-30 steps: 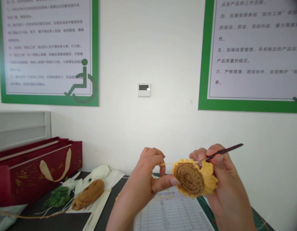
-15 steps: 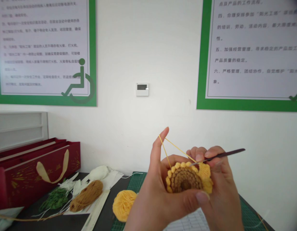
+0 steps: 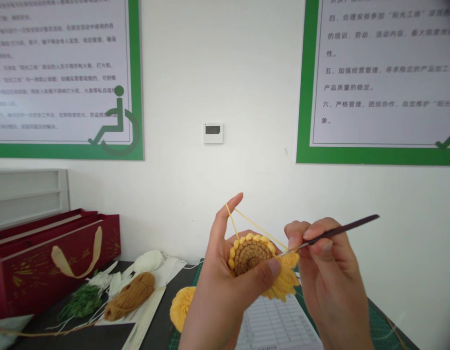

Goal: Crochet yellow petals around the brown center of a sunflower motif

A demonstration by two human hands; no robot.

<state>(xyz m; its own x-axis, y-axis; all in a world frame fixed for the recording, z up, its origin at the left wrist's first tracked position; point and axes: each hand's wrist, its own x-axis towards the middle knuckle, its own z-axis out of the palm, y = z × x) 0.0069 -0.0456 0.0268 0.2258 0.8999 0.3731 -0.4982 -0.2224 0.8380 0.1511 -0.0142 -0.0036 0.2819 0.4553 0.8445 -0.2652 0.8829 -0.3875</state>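
A: Far left, start there. What is noted?
B: A dark red bag (image 3: 72, 262) with a cream ribbon handle is seen on the dark table (image 3: 101, 339). Just to its right, a bundle of green yarn (image 3: 80, 302) is laid out, then a brown skein (image 3: 130, 295), with a white yarn bundle (image 3: 149, 261) beyond it on the far side.
A: Next, rightward?
B: A yellow yarn ball (image 3: 180, 307), partly hidden by the left hand (image 3: 223, 287).
A: Fingers of that hand?
B: The thumb is pressed on the front of the crocheted flower (image 3: 252, 253), with fingers behind; the piece is clamped between them. The index finger is raised apart, yellow yarn (image 3: 261, 228) looped over it and drawn down to the flower.
A: Where is the flower?
B: Held up above the near part of the table, between the hands. A brown centre is edged with yellow bobbles; yellow petals are fanned out at its right.
A: The right hand (image 3: 334, 272)?
B: Thumb and fingers are closed on a dark-handled hook (image 3: 343, 227), its handle slanted up to the right. The metal tip is set at the flower's edge.
A: Below?
B: A printed sheet (image 3: 279, 326) and, reaching farther right, a green mat (image 3: 380, 318).
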